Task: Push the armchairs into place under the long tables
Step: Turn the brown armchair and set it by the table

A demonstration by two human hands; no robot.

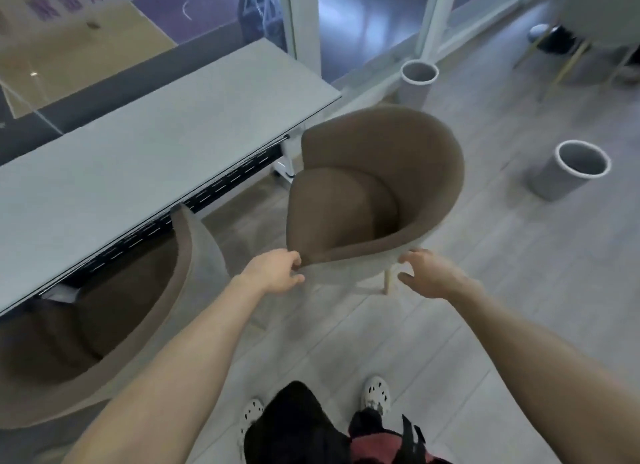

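1. Progress: one armchair (145, 290) sits with its front under the long table (138, 158) and looks done. The second armchair (346, 200) stands out on the floor just off the table's end, set at an angle (none of it is under the tabletop). It probably needs turning before it is pushed in.
2. Left hand (273, 273): the arm is stretched forward, and the fingers curl on the front tip of the second armchair's near armrest, gripping it.
3. Right hand (429, 276): it reaches to the curved outer shell, fingers loosely bent with the tips at the rim, not closed round it.
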